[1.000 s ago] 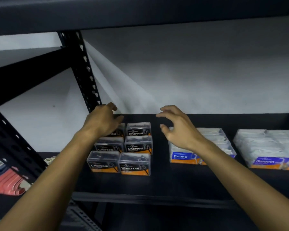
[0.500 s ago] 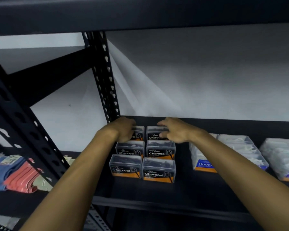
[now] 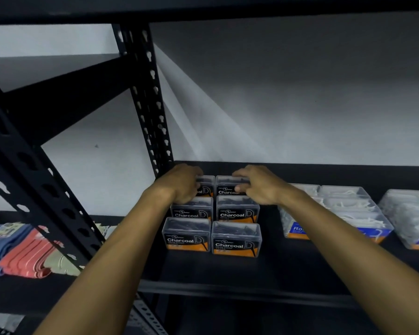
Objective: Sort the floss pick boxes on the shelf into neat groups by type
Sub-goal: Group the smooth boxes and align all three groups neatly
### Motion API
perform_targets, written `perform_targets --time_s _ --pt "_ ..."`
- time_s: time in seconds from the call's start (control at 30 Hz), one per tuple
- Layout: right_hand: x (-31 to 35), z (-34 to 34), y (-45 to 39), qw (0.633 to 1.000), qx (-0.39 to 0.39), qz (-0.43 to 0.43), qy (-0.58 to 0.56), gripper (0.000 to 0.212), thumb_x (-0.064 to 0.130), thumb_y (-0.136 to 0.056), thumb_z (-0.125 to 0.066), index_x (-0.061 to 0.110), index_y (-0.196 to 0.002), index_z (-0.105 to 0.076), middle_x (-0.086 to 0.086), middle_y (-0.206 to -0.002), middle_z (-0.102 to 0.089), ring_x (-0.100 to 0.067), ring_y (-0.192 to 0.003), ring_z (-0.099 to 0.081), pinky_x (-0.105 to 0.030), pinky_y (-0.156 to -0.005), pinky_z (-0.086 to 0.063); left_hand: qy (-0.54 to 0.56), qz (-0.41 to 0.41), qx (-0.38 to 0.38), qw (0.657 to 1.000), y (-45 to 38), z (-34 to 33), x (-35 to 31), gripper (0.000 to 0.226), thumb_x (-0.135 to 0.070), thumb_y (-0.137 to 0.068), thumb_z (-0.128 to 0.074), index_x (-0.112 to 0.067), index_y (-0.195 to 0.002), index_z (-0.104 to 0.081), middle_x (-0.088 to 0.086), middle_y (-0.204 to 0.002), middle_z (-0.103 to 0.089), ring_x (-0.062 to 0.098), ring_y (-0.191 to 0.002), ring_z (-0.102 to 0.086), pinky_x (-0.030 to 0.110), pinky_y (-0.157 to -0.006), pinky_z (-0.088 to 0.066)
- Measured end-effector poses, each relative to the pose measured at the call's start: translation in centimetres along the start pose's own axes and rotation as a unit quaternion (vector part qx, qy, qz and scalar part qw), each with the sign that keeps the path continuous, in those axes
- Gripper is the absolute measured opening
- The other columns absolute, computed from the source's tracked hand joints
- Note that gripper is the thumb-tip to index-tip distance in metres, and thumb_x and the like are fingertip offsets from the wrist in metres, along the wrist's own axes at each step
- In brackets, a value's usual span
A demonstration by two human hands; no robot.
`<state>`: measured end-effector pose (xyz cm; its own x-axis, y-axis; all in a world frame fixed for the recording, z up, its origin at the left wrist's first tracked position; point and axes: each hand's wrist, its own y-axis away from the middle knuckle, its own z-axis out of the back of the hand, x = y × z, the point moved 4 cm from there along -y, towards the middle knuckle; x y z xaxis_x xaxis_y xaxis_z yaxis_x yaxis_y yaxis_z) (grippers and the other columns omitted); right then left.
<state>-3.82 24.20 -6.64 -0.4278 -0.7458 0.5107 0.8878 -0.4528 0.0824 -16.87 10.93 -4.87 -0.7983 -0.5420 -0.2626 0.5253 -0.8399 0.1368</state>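
Note:
Several clear Charcoal floss pick boxes with black and orange labels stand in two columns on the black shelf (image 3: 252,274). My left hand (image 3: 182,184) grips the back left Charcoal box (image 3: 207,187). My right hand (image 3: 259,184) grips the back right Charcoal box (image 3: 225,188), fingers over its lid and thumb on its front. In front stand a middle pair (image 3: 237,211) and a front pair (image 3: 236,239). To the right sits a group of clear Round boxes (image 3: 344,209) with blue and orange labels, partly hidden by my right forearm. A Smooth group (image 3: 411,221) lies at the far right edge.
A black perforated upright post (image 3: 150,105) rises just left of the Charcoal boxes, with a diagonal brace (image 3: 34,189) further left. Folded blue, red and pale items (image 3: 22,252) lie on the neighbouring shelf at left. A dark upper shelf (image 3: 203,6) spans overhead.
My right hand moved left from above the Round boxes onto the back right Charcoal box. My left hand stayed at the back left box. The view shifted left and closer.

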Motion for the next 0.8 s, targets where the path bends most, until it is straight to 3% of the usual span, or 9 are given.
perform_targets --time_s 0.17,0.3,0.4,0.5,0.57,0.63,0.7,0.8 --pt "-0.1 -0.1 0.0 1.0 0.001 0.0 0.002 0.052 0.024 -0.094 -0.057 0.016 -0.142 -0.041 -0.006 -0.147 -0.039 -0.023 -0.135 -0.037 -0.034 -0.11 -0.031 -0.009 -0.005 0.012 1.0 0.1 0.1 -0.2 0.044 -0.02 -0.101 -0.045 -0.019 -0.145 -0.04 0.012 -0.144 -0.042 0.027 -0.127 -0.046 0.024 -0.086 -0.036" --pt "-0.1 0.2 0.3 1.0 0.009 -0.001 0.019 0.061 0.033 -0.093 -0.055 0.023 -0.147 -0.029 -0.004 -0.151 -0.033 -0.022 -0.138 -0.032 -0.041 -0.112 -0.029 -0.005 0.003 0.019 1.0 0.3 0.3 0.0 0.057 -0.021 -0.1 -0.048 -0.021 -0.152 -0.025 0.01 -0.154 -0.03 0.028 -0.139 -0.033 0.033 -0.105 -0.034" --pt "0.7 1.1 1.3 0.997 -0.052 0.035 0.045 0.06 0.038 -0.094 -0.051 0.024 -0.148 -0.027 0.0 -0.148 -0.034 -0.018 -0.136 -0.031 -0.04 -0.111 -0.03 -0.016 -0.001 -0.045 0.999 1.2 1.3 -0.3 0.057 -0.021 -0.099 -0.047 -0.021 -0.151 -0.025 0.009 -0.15 -0.034 0.029 -0.137 -0.033 0.043 -0.106 -0.038" --pt "1.6 2.1 3.4 0.979 -0.16 0.106 0.07 0.049 0.037 -0.094 -0.052 0.024 -0.14 -0.043 0.005 -0.136 -0.044 -0.011 -0.127 -0.035 -0.032 -0.099 -0.036 -0.036 -0.052 -0.145 0.987 3.4 2.7 -1.0 0.044 -0.036 -0.098 -0.048 -0.022 -0.139 -0.043 0.005 -0.135 -0.049 0.026 -0.123 -0.046 0.043 -0.092 -0.047" --pt "2.0 2.1 4.8 0.966 -0.197 0.146 0.086 0.042 0.038 -0.092 -0.055 0.023 -0.131 -0.054 0.007 -0.123 -0.052 -0.009 -0.117 -0.04 -0.029 -0.089 -0.041 -0.04 -0.085 -0.122 0.988 4.6 2.8 -0.9 0.044 -0.047 -0.093 -0.054 -0.026 -0.131 -0.05 -0.002 -0.128 -0.055 0.02 -0.113 -0.053 0.037 -0.086 -0.047" --pt "1.9 1.8 5.6 0.962 -0.19 0.167 0.105 0.04 0.041 -0.089 -0.058 0.023 -0.125 -0.06 0.008 -0.115 -0.055 -0.007 -0.11 -0.041 -0.028 -0.084 -0.042 -0.049 -0.084 -0.045 0.994 5.1 2.3 -0.4 0.049 -0.051 -0.087 -0.062 -0.028 -0.128 -0.052 -0.006 -0.126 -0.056 0.017 -0.11 -0.055 0.035 -0.087 -0.047" --pt "1.7 1.1 5.9 0.964 -0.162 0.174 0.122 0.041 0.045 -0.087 -0.059 0.024 -0.122 -0.062 0.009 -0.111 -0.055 -0.003 -0.103 -0.039 -0.025 -0.082 -0.041 -0.068 -0.064 0.012 0.996 5.1 1.8 0.2 0.051 -0.046 -0.084 -0.068 -0.029 -0.13 -0.052 -0.006 -0.129 -0.056 0.017 -0.111 -0.055 0.033 -0.087 -0.047" --pt "1.5 0.3 6.0 0.963 -0.145 0.182 0.139 0.045 0.048 -0.082 -0.063 0.023 -0.12 -0.063 0.011 -0.106 -0.053 0.0 -0.095 -0.037 -0.022 -0.076 -0.038 -0.093 -0.054 0.03 0.994 5.0 1.2 0.2 0.044 -0.036 -0.083 -0.071 -0.028 -0.123 -0.055 -0.006 -0.123 -0.057 0.017 -0.104 -0.057 0.03 -0.079 -0.046"
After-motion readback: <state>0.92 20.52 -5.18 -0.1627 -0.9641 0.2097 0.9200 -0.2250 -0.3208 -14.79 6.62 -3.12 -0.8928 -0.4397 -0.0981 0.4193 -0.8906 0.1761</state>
